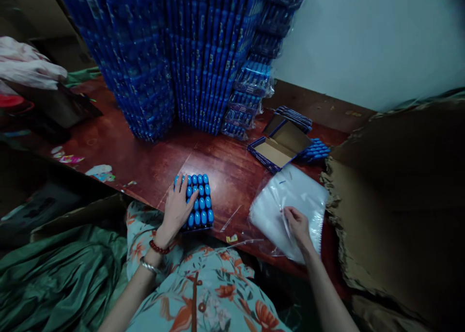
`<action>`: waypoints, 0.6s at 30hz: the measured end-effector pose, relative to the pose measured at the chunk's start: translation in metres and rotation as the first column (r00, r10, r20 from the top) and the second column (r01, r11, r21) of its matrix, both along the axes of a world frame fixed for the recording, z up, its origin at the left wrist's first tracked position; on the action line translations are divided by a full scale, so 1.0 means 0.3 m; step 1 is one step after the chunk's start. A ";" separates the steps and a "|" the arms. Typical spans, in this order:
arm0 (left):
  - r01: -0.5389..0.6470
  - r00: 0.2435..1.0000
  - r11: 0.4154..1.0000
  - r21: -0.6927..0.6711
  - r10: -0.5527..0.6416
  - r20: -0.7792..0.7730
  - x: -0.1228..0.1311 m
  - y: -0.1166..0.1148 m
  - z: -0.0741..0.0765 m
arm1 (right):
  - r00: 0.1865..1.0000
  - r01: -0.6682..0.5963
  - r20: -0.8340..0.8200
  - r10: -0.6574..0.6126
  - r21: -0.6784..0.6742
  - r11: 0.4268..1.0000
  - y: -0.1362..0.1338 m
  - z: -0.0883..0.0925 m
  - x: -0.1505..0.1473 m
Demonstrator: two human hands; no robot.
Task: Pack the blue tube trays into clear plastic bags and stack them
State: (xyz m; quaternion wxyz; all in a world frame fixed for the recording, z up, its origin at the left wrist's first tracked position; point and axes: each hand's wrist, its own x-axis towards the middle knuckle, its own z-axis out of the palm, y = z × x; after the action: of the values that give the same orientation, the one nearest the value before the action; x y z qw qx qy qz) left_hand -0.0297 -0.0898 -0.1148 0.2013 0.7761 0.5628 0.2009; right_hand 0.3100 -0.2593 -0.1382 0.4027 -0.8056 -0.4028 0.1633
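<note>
My left hand (178,206) lies with its fingers spread over a tray of blue oval pieces (202,203), which stands in rows at the near edge of the table. What these pieces are I cannot make out. On the right, my right hand (297,223) pinches the top layer of a stack of clear plastic bags (305,191). The pinched film is lifted a little and creased at the fingertips. Just behind the bags is an open blue cardboard box (274,152) with a brown inside.
Tall stacks of wrapped blue packs (196,70) rise at the back of the reddish table (203,152). More blue pieces (316,149) lie behind the open box. A large torn-edged carton (363,235) borders the right side. Paper scraps (101,172) and a cloth-topped bin (47,99) are at left.
</note>
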 end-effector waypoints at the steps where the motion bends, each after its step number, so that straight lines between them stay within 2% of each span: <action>1: -0.014 1.000 0.999 0.037 0.014 0.011 0.001 -0.004 0.005 | 1.000 -0.009 -0.022 0.009 0.008 1.000 0.004 0.032 -0.001; 3: -0.001 0.999 0.991 0.132 -0.004 0.037 0.013 -0.024 0.033 | 0.987 -0.132 -0.092 0.132 0.002 0.991 0.022 0.111 -0.026; 5: 0.167 0.981 0.968 0.190 -0.182 0.064 0.043 -0.058 0.085 | 0.916 -0.371 -0.181 0.357 -0.049 0.927 0.054 0.197 -0.083; 7: 0.448 0.882 0.880 0.157 -0.464 0.086 0.090 -0.096 0.151 | 0.788 -0.606 -0.241 0.567 -0.137 0.784 0.099 0.273 -0.158; 9: 0.679 0.720 0.731 0.067 -0.681 0.135 0.142 -0.125 0.214 | 0.654 -0.757 -0.258 0.711 -0.218 0.616 0.146 0.337 -0.222; 11: 0.794 0.598 0.608 -0.022 -0.774 0.206 0.183 -0.133 0.256 | 0.541 -0.836 -0.267 0.798 -0.277 0.474 0.180 0.403 -0.252; 12: 0.816 0.571 0.575 -0.062 -0.784 0.246 0.195 -0.129 0.268 | 0.514 -0.849 -0.274 0.813 -0.303 0.434 0.189 0.441 -0.254; 13: 0.823 0.562 0.559 -0.100 -0.776 0.286 0.201 -0.122 0.274 | 0.514 -0.844 -0.276 0.812 -0.328 0.424 0.192 0.481 -0.250; 16: 0.804 0.589 0.557 -0.207 -0.701 0.401 0.188 -0.092 0.277 | 0.576 -0.789 -0.211 0.790 -0.396 0.470 0.173 0.599 -0.235; 18: 0.788 0.612 0.543 -0.289 -0.641 0.464 0.165 -0.078 0.282 | 0.554 -0.770 -0.119 0.824 -0.449 0.453 0.159 0.640 -0.253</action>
State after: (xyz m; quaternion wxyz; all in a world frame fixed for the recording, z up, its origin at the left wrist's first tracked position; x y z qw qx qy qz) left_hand 0.0198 -0.1131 -0.0303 0.5299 0.8246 0.1836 0.0743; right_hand 0.2342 -0.2115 0.0538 0.0554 -0.5991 -0.7057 0.3742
